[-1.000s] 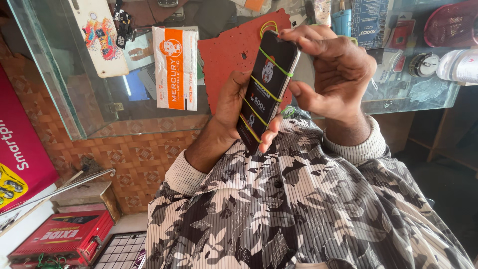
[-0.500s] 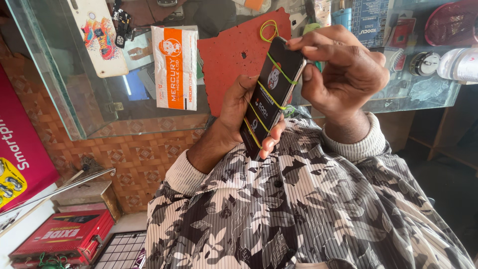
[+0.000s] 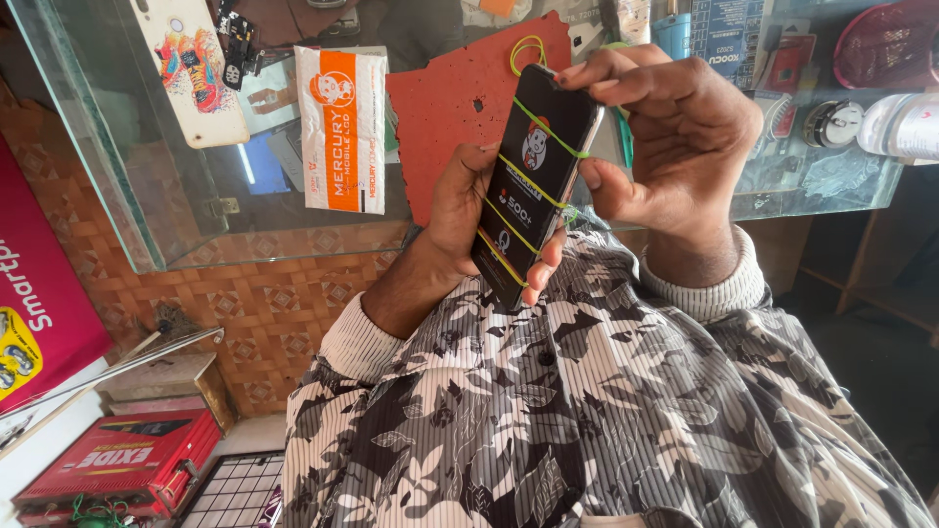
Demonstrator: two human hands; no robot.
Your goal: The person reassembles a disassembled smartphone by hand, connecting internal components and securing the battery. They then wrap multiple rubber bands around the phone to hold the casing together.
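Note:
I hold a black phone point(image 3: 533, 186) upright in front of my chest, its screen lit, with several yellow-green rubber bands stretched across it. My left hand point(image 3: 460, 205) grips its lower half from the left side, the thumb behind and the fingertips curling around the bottom edge. My right hand point(image 3: 675, 147) pinches the phone's top end, fingers on the upper corner and thumb against the right edge by a band.
A glass counter point(image 3: 176, 225) stands ahead with a red mat point(image 3: 460, 108), a loose yellow rubber band point(image 3: 528, 51), a white-and-orange packet point(image 3: 342, 127) and a printed phone case point(image 3: 191, 68). A red box point(image 3: 117, 460) lies lower left beside a pink poster point(image 3: 39, 303).
My right hand has slid from covering the phone's top to pinching its upper corner and right edge. The phone has stayed in my left hand, tilted slightly differently.

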